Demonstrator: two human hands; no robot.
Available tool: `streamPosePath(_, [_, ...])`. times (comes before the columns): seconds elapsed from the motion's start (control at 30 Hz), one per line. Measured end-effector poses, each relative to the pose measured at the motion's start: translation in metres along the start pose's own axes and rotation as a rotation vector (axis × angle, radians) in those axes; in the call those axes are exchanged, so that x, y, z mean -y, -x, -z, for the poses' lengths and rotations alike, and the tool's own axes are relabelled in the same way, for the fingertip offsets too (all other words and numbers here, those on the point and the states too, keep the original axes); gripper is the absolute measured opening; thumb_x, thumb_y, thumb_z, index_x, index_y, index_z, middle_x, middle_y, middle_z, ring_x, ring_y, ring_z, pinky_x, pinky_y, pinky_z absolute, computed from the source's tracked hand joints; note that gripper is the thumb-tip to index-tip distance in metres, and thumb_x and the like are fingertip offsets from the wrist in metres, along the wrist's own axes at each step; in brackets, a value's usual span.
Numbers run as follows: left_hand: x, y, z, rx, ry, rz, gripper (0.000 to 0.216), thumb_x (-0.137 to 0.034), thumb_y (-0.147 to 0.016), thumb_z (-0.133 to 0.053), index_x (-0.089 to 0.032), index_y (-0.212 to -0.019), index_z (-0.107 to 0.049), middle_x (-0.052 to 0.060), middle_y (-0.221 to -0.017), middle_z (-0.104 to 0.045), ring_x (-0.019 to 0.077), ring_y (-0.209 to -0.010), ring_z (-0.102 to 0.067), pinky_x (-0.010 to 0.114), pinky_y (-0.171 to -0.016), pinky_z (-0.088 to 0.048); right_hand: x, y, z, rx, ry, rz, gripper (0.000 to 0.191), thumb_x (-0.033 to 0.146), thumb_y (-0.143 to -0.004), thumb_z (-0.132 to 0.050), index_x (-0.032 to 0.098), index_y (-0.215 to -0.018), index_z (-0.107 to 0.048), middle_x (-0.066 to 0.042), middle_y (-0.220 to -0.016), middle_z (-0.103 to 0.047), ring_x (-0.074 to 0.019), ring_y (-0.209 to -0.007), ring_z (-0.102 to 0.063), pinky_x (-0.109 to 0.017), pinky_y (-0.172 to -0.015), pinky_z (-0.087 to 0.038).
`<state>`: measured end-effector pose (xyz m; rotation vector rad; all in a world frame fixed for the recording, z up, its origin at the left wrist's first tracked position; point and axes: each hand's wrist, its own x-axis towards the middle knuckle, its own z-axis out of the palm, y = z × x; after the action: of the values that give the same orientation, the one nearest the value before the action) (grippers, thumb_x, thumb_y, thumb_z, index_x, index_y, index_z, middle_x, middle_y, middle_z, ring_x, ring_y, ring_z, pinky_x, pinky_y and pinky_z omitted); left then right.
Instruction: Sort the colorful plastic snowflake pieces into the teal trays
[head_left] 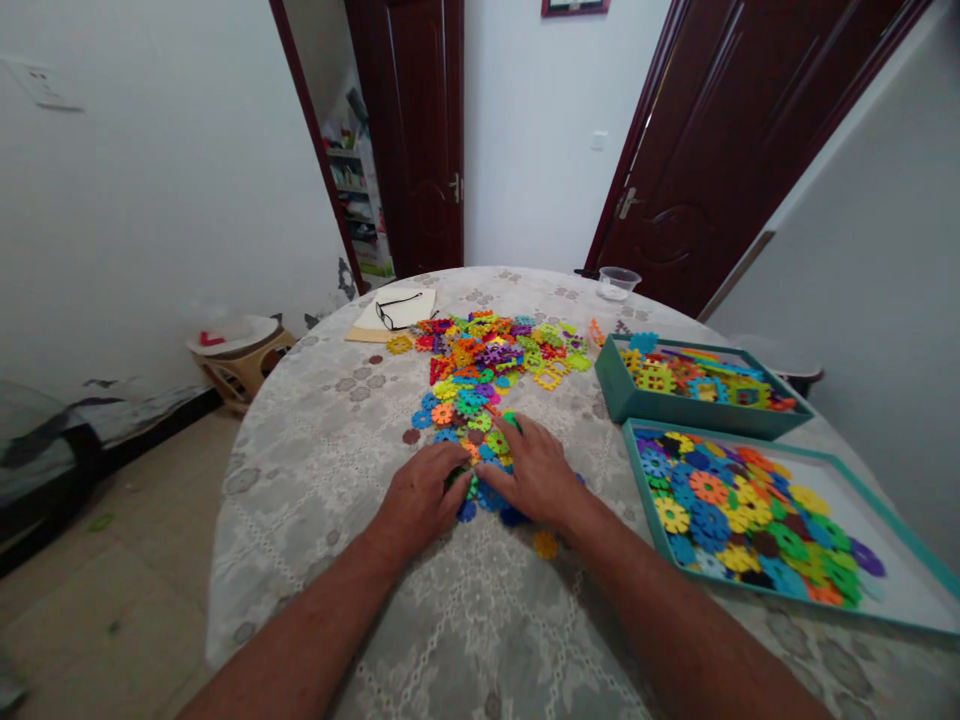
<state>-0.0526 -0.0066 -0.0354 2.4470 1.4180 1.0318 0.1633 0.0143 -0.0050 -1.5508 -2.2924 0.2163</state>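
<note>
A heap of colourful plastic snowflake pieces [491, 365] covers the middle of a round table with a lace cloth [337, 480]. My left hand [420, 495] and my right hand [534, 472] rest close together at the near end of the heap. Both have their fingers curled over a small cluster of blue, green and orange pieces [484, 490]. What exactly each hand grips is hidden under the fingers. A loose orange piece [545, 545] lies just below my right wrist.
Two teal trays stand to the right: the near tray [911, 590] with several flat pieces, the far box [622, 395] with assembled ones. Glasses on a notebook [397, 310] and a clear plastic cup [619, 283] sit at the back. A stool stands on the floor at left.
</note>
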Motion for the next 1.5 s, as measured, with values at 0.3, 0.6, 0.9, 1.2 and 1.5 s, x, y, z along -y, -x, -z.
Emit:
streamPosePath(0.3, [-0.009,-0.004,0.008,0.097,0.014,0.032,0.024,-0.022,-0.096,-0.055,-0.021,-0.116,-0.068,0.01,-0.12,-0.071,0.025,-0.116,-0.064,0.044,-0.107,-0.052,0.02,0.015,0.0,0.008,0.101,0.147,0.037,0.037,-0.098,-0.06,0.025,-0.132,-0.062,-0.015,-0.133,-0.057,-0.0314,-0.119,-0.053,-0.046,-0.102,-0.045])
streamPosePath(0.6, [-0.008,-0.003,0.007,0.114,0.016,0.038,0.018,-0.023,-0.097,-0.054,-0.022,-0.109,-0.067,0.01,-0.116,-0.069,0.024,-0.112,-0.063,0.041,-0.102,-0.053,-0.018,-0.001,-0.012,-0.093,0.016,0.018,0.021,0.026,-0.105,-0.045,0.019,-0.112,-0.064,-0.012,-0.107,-0.065,-0.024,-0.103,-0.06,-0.034,-0.092,-0.048])
streamPosePath(0.9, [-0.009,-0.005,0.008,0.114,0.006,0.054,0.014,-0.024,-0.097,-0.054,-0.021,-0.104,-0.067,0.009,-0.11,-0.069,0.0237,-0.109,-0.063,0.039,-0.099,-0.053,-0.027,-0.002,0.002,-0.261,-0.746,-0.356,0.039,0.059,-0.095,-0.056,0.021,-0.089,-0.061,0.001,-0.07,-0.06,-0.0162,-0.064,-0.057,-0.026,-0.057,-0.044])
streamPosePath(1.2, [-0.003,-0.005,0.005,0.082,0.026,0.03,0.016,-0.021,-0.096,-0.054,-0.02,-0.104,-0.066,0.01,-0.11,-0.069,0.0242,-0.109,-0.064,0.04,-0.098,-0.053,-0.034,0.009,0.031,-0.193,-1.275,-0.52,0.039,0.057,-0.081,-0.071,0.022,-0.088,-0.055,0.004,-0.068,-0.059,-0.0109,-0.051,-0.051,-0.02,-0.042,-0.036])
streamPosePath(1.5, [-0.002,-0.007,0.008,0.052,0.069,0.029,0.017,-0.02,-0.095,-0.053,-0.019,-0.104,-0.067,0.01,-0.109,-0.069,0.0234,-0.106,-0.064,0.04,-0.098,-0.053,-0.099,0.085,0.104,-0.344,-0.093,-0.468,0.038,0.053,-0.097,-0.046,0.022,-0.109,-0.064,-0.008,-0.093,-0.072,-0.0251,-0.083,-0.066,-0.036,-0.075,-0.05])
